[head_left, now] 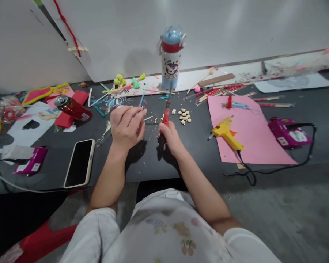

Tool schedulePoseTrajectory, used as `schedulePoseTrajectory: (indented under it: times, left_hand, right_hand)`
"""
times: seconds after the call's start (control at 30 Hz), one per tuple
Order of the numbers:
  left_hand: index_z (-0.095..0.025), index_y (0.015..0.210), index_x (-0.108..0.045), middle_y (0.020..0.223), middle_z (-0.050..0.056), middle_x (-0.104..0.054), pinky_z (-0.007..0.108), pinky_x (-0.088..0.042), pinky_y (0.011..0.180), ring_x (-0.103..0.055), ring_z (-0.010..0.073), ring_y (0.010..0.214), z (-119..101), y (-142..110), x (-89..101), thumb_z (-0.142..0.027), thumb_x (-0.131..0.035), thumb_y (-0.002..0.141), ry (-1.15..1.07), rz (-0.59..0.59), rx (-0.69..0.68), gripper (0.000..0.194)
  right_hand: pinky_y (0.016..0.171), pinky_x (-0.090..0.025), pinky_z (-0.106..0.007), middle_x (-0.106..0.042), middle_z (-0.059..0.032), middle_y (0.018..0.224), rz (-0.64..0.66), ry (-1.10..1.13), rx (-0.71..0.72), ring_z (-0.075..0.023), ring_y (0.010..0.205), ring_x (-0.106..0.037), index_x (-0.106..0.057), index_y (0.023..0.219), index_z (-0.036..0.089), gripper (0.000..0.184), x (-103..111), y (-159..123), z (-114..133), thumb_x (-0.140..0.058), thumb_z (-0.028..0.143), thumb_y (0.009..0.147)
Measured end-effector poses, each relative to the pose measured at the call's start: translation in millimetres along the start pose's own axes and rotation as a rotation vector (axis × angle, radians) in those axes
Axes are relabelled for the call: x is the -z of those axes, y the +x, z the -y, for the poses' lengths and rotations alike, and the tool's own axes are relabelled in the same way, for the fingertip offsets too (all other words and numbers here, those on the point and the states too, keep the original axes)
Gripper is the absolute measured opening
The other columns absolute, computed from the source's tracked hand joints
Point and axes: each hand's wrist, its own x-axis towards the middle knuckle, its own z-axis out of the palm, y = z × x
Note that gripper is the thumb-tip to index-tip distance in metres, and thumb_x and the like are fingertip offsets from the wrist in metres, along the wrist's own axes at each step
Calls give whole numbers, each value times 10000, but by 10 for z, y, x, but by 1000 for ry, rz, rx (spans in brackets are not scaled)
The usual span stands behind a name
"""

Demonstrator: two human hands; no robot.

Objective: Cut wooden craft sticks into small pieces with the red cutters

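My right hand [170,137] is closed round the red handles of a pair of pliers or cutters [166,113], whose tip points away from me. My left hand [127,124] hovers just to the left with its fingers curled and pinched; a thin stick [148,118] lies near its fingertips, and whether they hold it I cannot make out. Several small cut wooden pieces [184,115] lie on the dark table [150,160] just beyond the pliers.
A phone [80,162] lies at front left. A yellow glue gun [226,133] rests on pink paper [246,128], with a purple device [288,133] and black cable to the right. A water bottle [170,58], red can [72,108], sticks and craft scraps fill the back.
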Motion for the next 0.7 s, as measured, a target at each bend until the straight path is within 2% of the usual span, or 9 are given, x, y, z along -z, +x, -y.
schedulePoseTrajectory:
  times: [0.1,0.2,0.33,0.4,0.5,0.57,0.7]
  left_hand:
    - [-274,1261,-565,1243,65,-627,478,-342,1045,-514,270,1201,26,24,33,-275,-496,869,76,-37,48,398]
    - [-264,1296,-529,1274,68,-611,469,-335,1049,-496,267,1227,59,60,27,-321,-464,900,106,-41,77,404]
    - [-253,1244,-569,1185,71,-653,445,-355,1021,-535,254,1171,131,71,-27,-374,-458,916,98,-27,111,367]
    - [-247,1212,-594,1116,76,-673,426,-381,984,-568,247,1111,172,64,-50,-391,-460,918,69,-15,145,354]
    - [-235,1159,-633,1028,85,-691,386,-425,910,-607,232,1017,223,54,-64,-383,-449,926,33,-23,178,331]
    - [-222,1106,-664,970,83,-703,364,-448,860,-624,217,951,246,52,-63,-352,-444,932,37,-57,167,309]
    - [-234,1042,-685,915,66,-711,344,-468,820,-642,195,894,264,49,-61,-320,-423,938,17,-89,158,294]
  right_hand:
    - [871,-410,-381,-540,-44,959,9,-114,-8,-197,920,-525,-446,958,210,464,-33,-40,8,-585,596,742]
    - [860,-414,-383,-526,-37,960,114,-146,22,-187,882,-524,-429,1013,212,471,-71,-100,31,-593,572,756]
    - [766,-440,-348,-517,-13,883,208,-157,28,-171,792,-513,-414,1050,212,476,-96,-167,57,-606,539,762]
    - [779,-443,-350,-516,-17,895,239,-175,46,-174,811,-516,-417,1058,209,468,-98,-173,42,-590,539,776]
    - [882,-420,-375,-534,-38,964,236,-188,61,-193,927,-529,-435,1058,209,374,-103,-143,-22,-463,526,860]
    - [913,-409,-383,-555,-39,966,211,-188,5,-199,964,-537,-446,1022,217,286,-113,-116,-64,-394,468,895]
    - [918,-413,-377,-578,-51,1007,206,-219,-15,-205,994,-547,-445,1016,221,209,-133,-101,-78,-415,377,880]
